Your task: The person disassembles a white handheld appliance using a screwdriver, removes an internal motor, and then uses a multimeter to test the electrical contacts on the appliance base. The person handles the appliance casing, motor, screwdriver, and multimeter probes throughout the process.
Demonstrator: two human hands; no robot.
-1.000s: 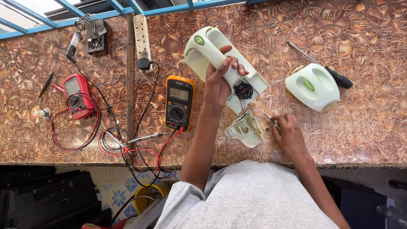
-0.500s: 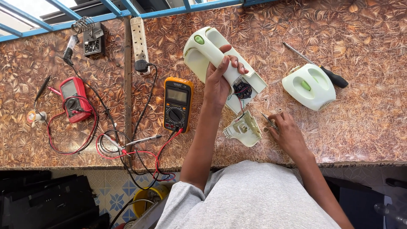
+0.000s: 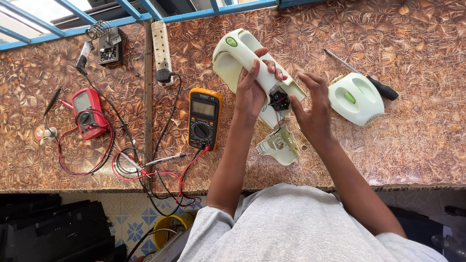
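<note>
Your left hand clamps the pale-green plastic mixer body, long axis diagonal, handle upper-left; right hand open beside its wiring, partly hidden.

Two meter screens show on the patterned brown worktop: a grey rectangular display sits at the top of an upright yellow-and-black multimeter near the centre. To the left, a smaller pale screen tops a red multimeter lying slightly tilted among red leads.
</note>
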